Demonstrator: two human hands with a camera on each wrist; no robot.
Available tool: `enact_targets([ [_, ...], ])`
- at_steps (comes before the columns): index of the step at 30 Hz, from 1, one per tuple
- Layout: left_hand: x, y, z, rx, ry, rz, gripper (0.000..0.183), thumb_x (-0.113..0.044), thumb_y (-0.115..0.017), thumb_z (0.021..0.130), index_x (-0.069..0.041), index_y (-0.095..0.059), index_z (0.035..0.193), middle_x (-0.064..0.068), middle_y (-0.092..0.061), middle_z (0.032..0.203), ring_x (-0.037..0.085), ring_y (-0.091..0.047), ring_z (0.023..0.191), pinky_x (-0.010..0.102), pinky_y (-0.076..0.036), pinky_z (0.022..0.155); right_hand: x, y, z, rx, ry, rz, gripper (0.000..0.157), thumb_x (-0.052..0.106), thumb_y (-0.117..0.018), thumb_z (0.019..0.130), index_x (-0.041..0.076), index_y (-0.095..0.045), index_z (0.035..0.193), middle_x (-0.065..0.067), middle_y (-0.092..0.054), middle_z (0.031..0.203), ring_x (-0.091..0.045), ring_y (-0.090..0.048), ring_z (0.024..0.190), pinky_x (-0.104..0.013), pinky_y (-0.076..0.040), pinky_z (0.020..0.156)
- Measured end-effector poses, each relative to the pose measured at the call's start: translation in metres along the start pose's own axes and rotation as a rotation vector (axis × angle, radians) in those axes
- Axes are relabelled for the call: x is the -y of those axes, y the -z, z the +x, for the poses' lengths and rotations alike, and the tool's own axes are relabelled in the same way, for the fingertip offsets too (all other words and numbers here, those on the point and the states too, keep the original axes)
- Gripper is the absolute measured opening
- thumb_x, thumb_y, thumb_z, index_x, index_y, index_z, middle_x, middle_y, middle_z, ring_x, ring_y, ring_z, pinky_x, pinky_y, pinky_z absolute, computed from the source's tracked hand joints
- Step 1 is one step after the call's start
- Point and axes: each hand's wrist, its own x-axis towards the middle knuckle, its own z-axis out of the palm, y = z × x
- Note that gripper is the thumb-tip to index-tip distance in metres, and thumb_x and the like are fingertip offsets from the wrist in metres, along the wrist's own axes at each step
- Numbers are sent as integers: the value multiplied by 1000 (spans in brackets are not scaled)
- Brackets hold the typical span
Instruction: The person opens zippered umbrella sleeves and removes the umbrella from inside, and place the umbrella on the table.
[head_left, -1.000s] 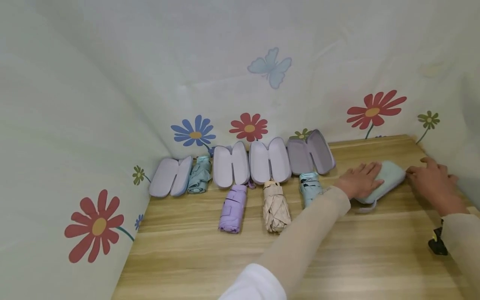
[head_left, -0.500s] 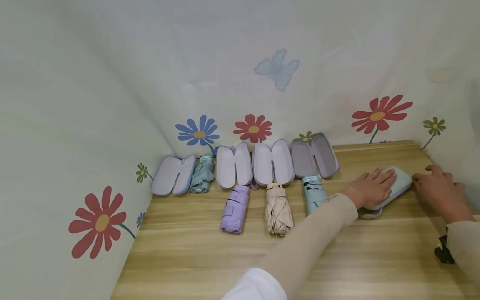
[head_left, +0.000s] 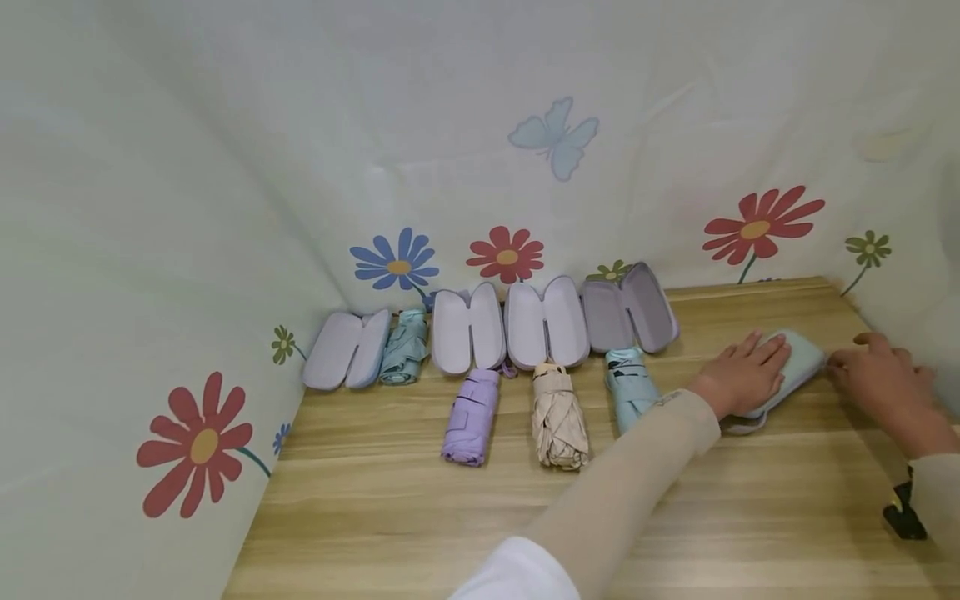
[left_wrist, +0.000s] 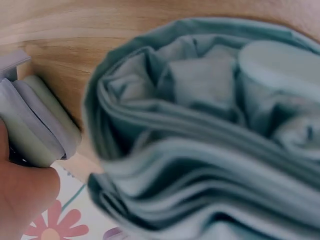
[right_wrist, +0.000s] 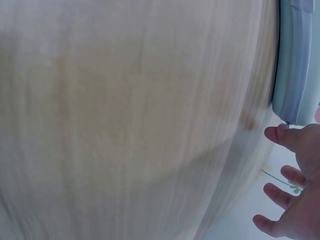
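My left hand [head_left: 742,375] lies with straight fingers on top of a pale green zip case [head_left: 801,360], which rests closed on the table at the right. A short strap loop [head_left: 742,427] sticks out at its near end. At the far right end, my right hand [head_left: 885,383] brings thumb and forefinger together at the zipper pull [right_wrist: 288,123] and appears to pinch it; its other fingers are spread. Under my left forearm lies a light blue folded umbrella [head_left: 632,387], large and close in the left wrist view.
Opened cases [head_left: 468,329] stand in a row along the back wall. A teal folded umbrella [head_left: 405,348] sits between two of them; a purple umbrella [head_left: 471,417] and a beige umbrella [head_left: 558,421] lie in front. A black object [head_left: 903,510] is by my right sleeve.
My left hand has slid rightward, covering more of the green case. My right hand has shifted slightly right at the case's end. The head view has turned a little.
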Motion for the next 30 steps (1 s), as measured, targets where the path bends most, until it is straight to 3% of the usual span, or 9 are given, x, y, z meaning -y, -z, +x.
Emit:
enact_targets([
  [9,6,-6,6,-169,-108,151,57,-42,-11,112,-22,-8,165,-8,-7,171,7,-6,156,19,-7,121,2,2,-5,-48,32,54,30,18,-56,104,-6,-60,121,-39,-26,140,-74,-32,112,-84,-33,81],
  [16,5,-10,8,-106,-100,34,58,-46,-9,111,-25,-1,165,-12,1,170,4,1,155,17,-6,120,3,-3,-12,-31,49,26,29,15,-59,102,-7,-64,119,-40,-28,138,-72,-34,113,-82,-37,84],
  [24,4,-12,10,-99,-144,127,58,-40,-5,112,-16,2,164,-3,4,171,10,7,156,22,8,121,5,-10,-22,-119,123,0,22,8,-66,96,-9,-67,110,-39,-34,133,-68,-37,113,-78,-38,84],
  [30,5,-9,8,-90,-145,132,58,-40,-4,112,-17,4,164,-3,5,171,9,8,156,22,9,121,8,-11,-25,-142,190,-7,19,3,-66,94,-11,-67,105,-41,-34,130,-69,-36,111,-79,-36,84],
])
